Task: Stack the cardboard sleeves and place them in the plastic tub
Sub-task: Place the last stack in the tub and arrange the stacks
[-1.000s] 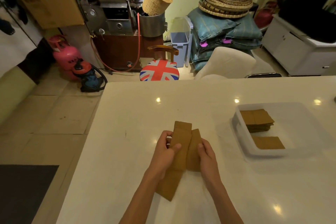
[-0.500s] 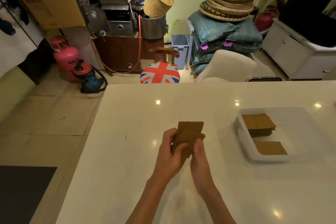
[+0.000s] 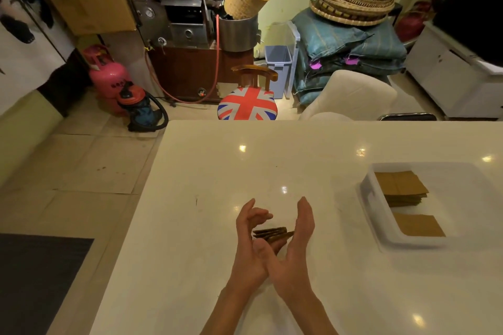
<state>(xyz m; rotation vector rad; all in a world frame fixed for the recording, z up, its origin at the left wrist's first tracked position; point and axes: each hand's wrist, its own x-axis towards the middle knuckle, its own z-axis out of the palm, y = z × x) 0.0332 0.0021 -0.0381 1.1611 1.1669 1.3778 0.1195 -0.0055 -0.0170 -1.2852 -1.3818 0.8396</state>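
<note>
A small stack of brown cardboard sleeves (image 3: 272,233) lies edge-on between my two hands above the white table (image 3: 217,171). My left hand (image 3: 249,236) presses its left side with fingers curled over the top. My right hand (image 3: 298,239) stands flat against its right side, fingers straight. At the right sits the white plastic tub (image 3: 374,207). It holds a pile of sleeves (image 3: 400,187) at the back and a single sleeve (image 3: 419,225) at the front.
Beyond the table's far edge stand a flag-patterned stool (image 3: 247,105) and a white chair (image 3: 351,95). On the floor at left are a pink gas cylinder (image 3: 107,76) and a vacuum cleaner (image 3: 138,106). A dark mat (image 3: 38,280) lies lower left.
The sleeves, earlier fanned out flat and then held upright, are now gathered into one level stack squeezed between both palms. The hands have moved lower and closer together at the wrists.
</note>
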